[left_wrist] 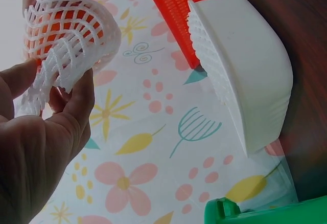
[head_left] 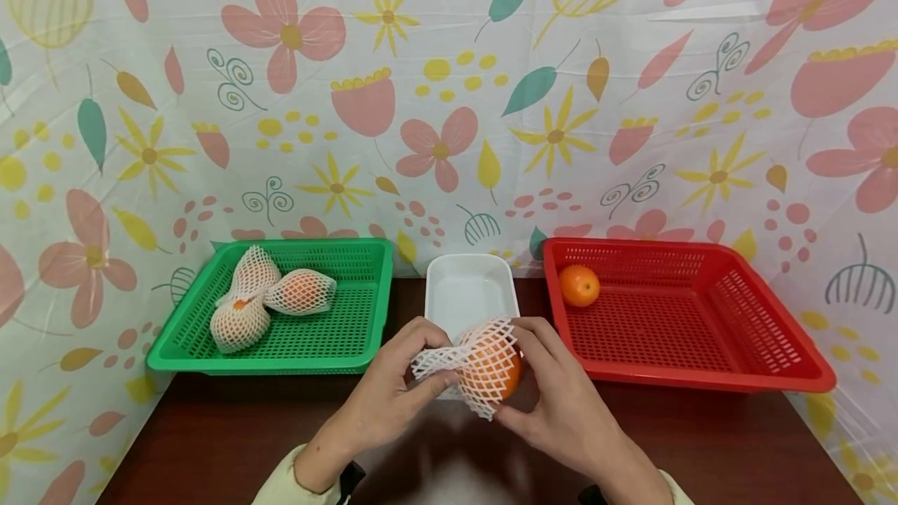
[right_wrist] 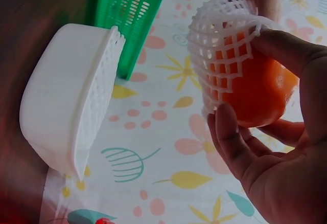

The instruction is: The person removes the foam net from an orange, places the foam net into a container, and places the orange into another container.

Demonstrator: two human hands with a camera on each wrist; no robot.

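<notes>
An orange point(head_left: 513, 377) sits partly inside a white foam net sleeve point(head_left: 484, 361), held up between both hands in front of the white tray. In the head view my left hand point(head_left: 396, 388) pinches the gathered tail of the sleeve between thumb and fingers. My right hand point(head_left: 554, 388) grips the orange and the sleeve's open edge from the right. Bare orange skin point(right_wrist: 258, 91) shows on the right-hand side in the right wrist view, while the net point(left_wrist: 71, 35) covers the side seen from the left wrist.
A green basket point(head_left: 372, 333) at left holds several net-wrapped fruits point(head_left: 302, 292). At right, a red basket point(head_left: 701, 333) has one bare orange point(head_left: 579, 285) in its left corner. Between them stands a white plastic tray point(head_left: 466, 275). A flower-patterned cloth point(head_left: 435, 45) hangs behind the dark table point(head_left: 231, 435).
</notes>
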